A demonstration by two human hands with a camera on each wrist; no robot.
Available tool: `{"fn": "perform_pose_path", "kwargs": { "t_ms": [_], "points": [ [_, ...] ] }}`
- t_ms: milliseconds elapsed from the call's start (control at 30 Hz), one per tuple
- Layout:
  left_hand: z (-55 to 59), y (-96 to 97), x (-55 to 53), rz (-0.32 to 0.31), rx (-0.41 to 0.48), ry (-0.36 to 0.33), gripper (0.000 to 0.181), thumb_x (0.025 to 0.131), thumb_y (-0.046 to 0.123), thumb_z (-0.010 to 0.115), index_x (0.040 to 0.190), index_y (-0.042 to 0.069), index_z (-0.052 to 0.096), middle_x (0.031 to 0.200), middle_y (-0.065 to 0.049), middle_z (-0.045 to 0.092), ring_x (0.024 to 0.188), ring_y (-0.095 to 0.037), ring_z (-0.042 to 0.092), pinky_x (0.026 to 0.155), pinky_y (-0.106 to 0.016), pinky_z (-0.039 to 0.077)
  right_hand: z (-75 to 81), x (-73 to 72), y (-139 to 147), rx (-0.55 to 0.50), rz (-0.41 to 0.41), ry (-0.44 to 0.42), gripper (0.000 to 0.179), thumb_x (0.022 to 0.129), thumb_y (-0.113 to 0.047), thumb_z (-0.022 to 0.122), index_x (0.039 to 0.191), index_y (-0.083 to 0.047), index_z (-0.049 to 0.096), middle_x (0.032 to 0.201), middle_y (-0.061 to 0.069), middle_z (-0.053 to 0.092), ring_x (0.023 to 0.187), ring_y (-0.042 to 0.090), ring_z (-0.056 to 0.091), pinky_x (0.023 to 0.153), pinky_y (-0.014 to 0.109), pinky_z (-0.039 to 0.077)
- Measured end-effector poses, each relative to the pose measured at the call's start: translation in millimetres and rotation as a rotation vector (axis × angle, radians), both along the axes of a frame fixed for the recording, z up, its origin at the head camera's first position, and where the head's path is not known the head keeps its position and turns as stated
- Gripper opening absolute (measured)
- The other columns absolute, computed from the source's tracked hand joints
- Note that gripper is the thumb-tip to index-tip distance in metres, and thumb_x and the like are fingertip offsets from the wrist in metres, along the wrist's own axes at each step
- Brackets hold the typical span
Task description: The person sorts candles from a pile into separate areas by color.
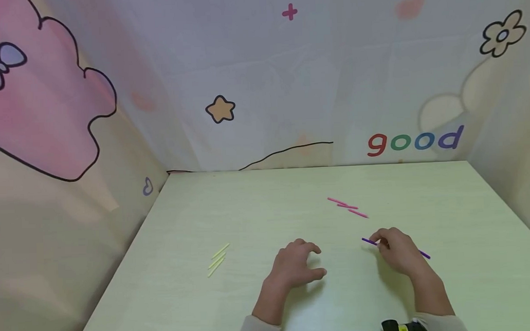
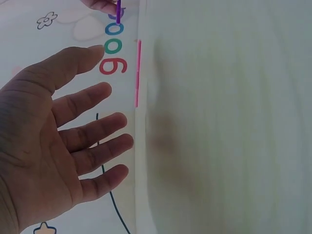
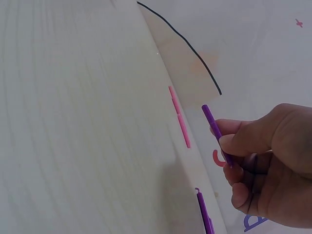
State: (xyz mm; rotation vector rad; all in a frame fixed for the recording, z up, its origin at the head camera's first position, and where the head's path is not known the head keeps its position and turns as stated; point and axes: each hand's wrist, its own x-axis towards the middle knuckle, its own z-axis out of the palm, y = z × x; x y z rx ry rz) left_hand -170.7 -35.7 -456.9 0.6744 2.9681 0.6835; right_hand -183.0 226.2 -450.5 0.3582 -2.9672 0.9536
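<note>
My right hand [image 1: 398,251] pinches a purple stick [image 3: 211,119] between thumb and fingers, held up off the table. More purple [image 3: 204,212] lies on the table below that hand in the right wrist view. From the head view, a purple end [image 1: 425,254] pokes out on the far side of the hand; the rest is hidden. My left hand [image 1: 295,264] hovers over the table with fingers apart and nothing in it. Three pink sticks [image 1: 347,206] lie beyond the right hand. To the left of the left hand are several pale yellow sticks [image 1: 217,261].
The pale green table [image 1: 266,199] runs back to a printed cloth backdrop [image 1: 262,87] with a star, a flower and the word "good". Cloth sides stand at left and right.
</note>
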Motion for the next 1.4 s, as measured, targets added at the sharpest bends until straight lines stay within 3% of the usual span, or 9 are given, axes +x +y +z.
{"fn": "perform_pose_path", "kwargs": {
  "t_ms": [1000,1400],
  "points": [
    [1.6,53.2,-3.7,-0.05,-0.157,0.017,0.031,0.076,0.04,0.07,0.105,0.028,0.067,0.098,0.009,0.056,0.085,-0.01,0.053,0.064,-0.026,0.037,-4.8,4.7,64.9,0.02,-0.19,-0.121,0.022,0.085,0.004,0.047,0.102,0.007,0.061,0.084,0.012,0.055,0.076,0.027,0.047,0.062,0.036,0.038],
    [-0.7,64.8,-3.1,-0.065,-0.185,0.016,0.032,0.076,0.043,0.071,0.105,0.031,0.067,0.096,0.011,0.055,0.084,-0.009,0.051,0.063,-0.026,0.034,-11.7,4.8,73.4,0.016,-0.196,-0.185,0.019,0.085,0.004,0.051,0.101,0.008,0.061,0.084,0.014,0.055,0.078,0.03,0.047,0.068,0.043,0.039]
  ]
}}
